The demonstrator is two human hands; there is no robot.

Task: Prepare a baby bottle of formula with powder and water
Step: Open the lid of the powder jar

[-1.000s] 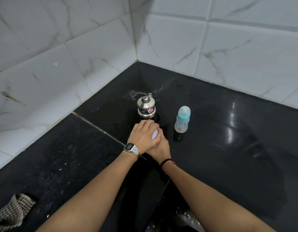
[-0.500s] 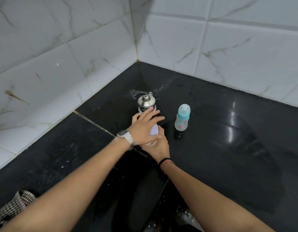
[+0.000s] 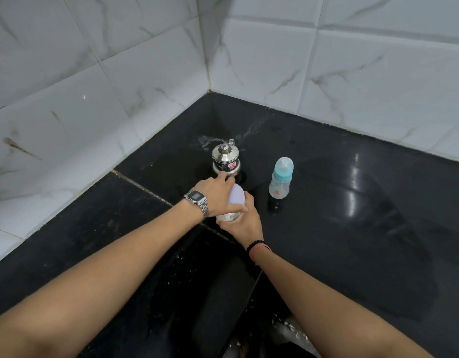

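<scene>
- both hands meet at the centre of the head view, on a small clear jar (image 3: 229, 215) with a pale lid (image 3: 236, 194).
- right hand (image 3: 245, 220) wraps the jar body from 5 o'clock, fingers curled round it, bracing it low on the black counter (image 3: 352, 228).
- left hand (image 3: 215, 195), watch on the wrist, comes in from 8 o'clock and grips the lid, thumb on the near edge, fingers over the far side.
- jar contents mostly hidden by the hands; likely the powder, a guess only.
- steel pot (image 3: 225, 159) with a knobbed lid stands just past the left fingers at 12 o'clock; cannot tell if they touch it.
- baby bottle (image 3: 281, 178), teal collar and clear cap on, stands upright at 2 o'clock from the hands, apart from them, untouched.
- judgement: the step is opening the jar; bottle not yet uncapped, so the task is early.
- to do it well: keep the jar upright and pressed to the counter, let the right hand hold firm while the left alone twists, and lift the lid straight up so no powder puffs out.
- risk: the left knuckles sit close to the pot; a wide twist could knock it.
- the counter shines as if wet near the bottle; set the lid on a dry patch.
</scene>
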